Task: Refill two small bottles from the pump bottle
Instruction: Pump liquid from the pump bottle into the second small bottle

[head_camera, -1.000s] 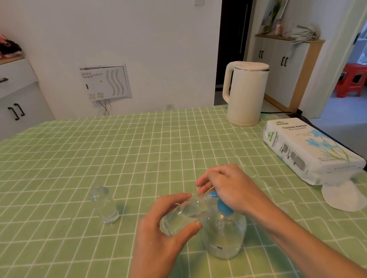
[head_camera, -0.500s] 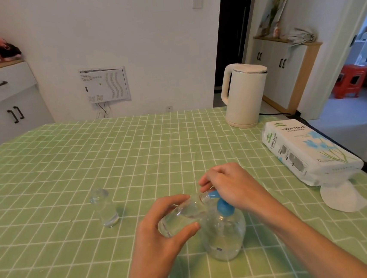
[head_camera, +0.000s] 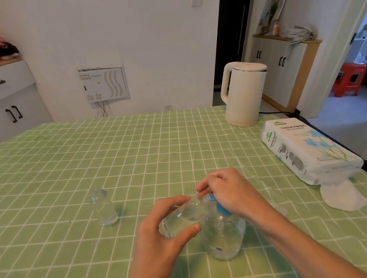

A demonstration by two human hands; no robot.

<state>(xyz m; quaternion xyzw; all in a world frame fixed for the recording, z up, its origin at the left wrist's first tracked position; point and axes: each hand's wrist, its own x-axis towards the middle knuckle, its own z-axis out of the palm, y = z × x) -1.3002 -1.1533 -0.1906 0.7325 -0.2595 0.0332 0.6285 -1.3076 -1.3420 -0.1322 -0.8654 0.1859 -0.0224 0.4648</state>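
small bottle (head_camera: 181, 219) tilted at pump bottle (head_camera: 224, 240); second bottle (head_camera: 103, 210) upright.

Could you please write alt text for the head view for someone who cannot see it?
A left hand holds a small clear bottle tilted toward a pump bottle's blue top, which the right hand grips. A second small bottle stands farther left.
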